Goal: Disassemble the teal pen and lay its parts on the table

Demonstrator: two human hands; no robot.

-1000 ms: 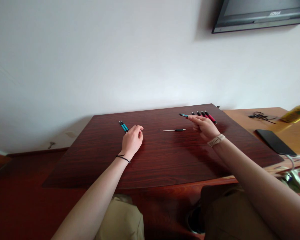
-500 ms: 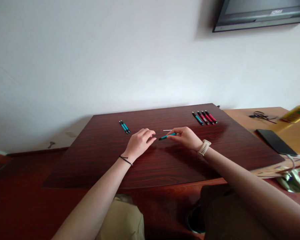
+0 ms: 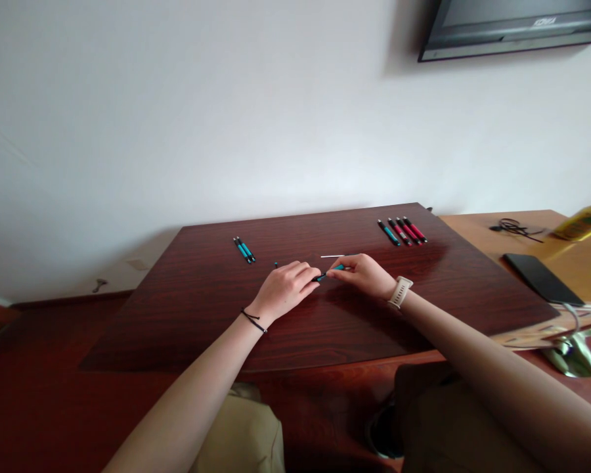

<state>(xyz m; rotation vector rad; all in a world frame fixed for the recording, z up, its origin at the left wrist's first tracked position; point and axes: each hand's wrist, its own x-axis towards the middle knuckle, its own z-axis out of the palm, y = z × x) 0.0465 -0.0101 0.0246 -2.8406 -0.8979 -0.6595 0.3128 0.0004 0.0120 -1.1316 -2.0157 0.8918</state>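
Between my hands, just above the middle of the dark wood table, is a teal and black pen. My left hand pinches its black left end. The fingers of my right hand are closed around its teal right part. Behind my right hand lies a thin white pen refill, its right end partly hidden by the hand. A tiny teal-tipped piece shows just beyond my left hand; it is too small to name.
Two teal pens lie at the back left. At the back right, a teal pen lies beside several red pens. A black phone, a cable and a yellow can are on the lighter table.
My left hand has moved right and closed on the black end of the pen. My right hand keeps its hold, nearly in place. The tiny teal-tipped piece has come into sight.
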